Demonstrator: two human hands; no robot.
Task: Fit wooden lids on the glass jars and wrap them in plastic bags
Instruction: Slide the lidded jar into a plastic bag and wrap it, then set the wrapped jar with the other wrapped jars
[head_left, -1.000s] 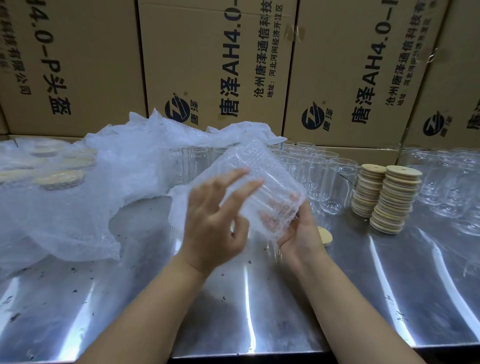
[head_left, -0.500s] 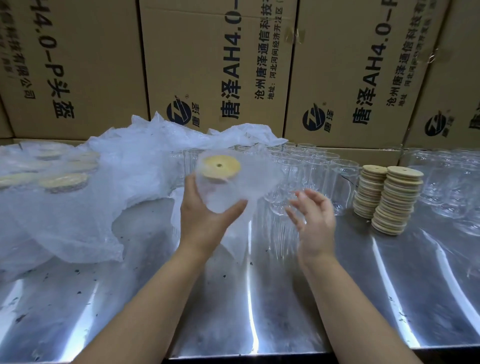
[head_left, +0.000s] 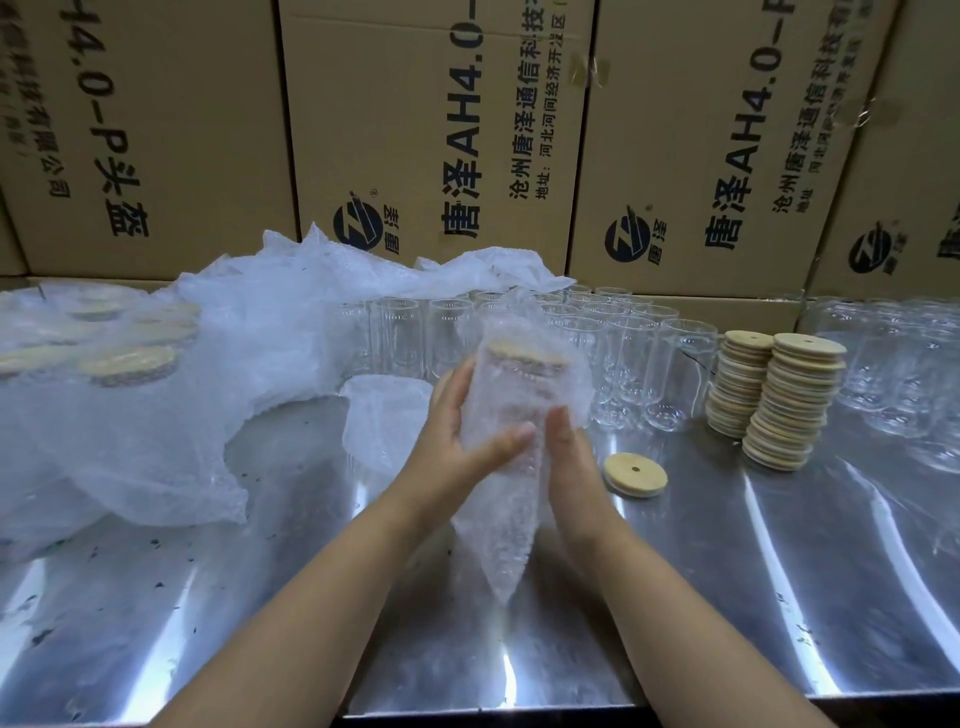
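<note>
A lidded glass jar (head_left: 524, 384) inside a bubble plastic bag (head_left: 506, 540) is held upright above the steel table (head_left: 779, 597), its wooden lid showing through the bag on top. My left hand (head_left: 457, 441) grips the jar from the left, thumb across its front. My right hand (head_left: 569, 452) presses flat against its right side. The bag's loose end hangs down between my wrists. One loose wooden lid (head_left: 635, 474) lies on the table just right of my right hand. Two stacks of wooden lids (head_left: 779, 400) stand further right. Rows of bare glass jars (head_left: 623, 353) stand behind.
A heap of bubble plastic bags (head_left: 208, 374) covers the table's left side, with wrapped lidded jars (head_left: 130, 364) lying beneath it. More glass jars (head_left: 893, 374) stand at the far right. Printed cardboard boxes (head_left: 431, 135) form a wall behind the table.
The wrapped jar was tipped with its lid facing me in my left hand alone; now it stands upright, lower and to the right. My right hand has come back against its side.
</note>
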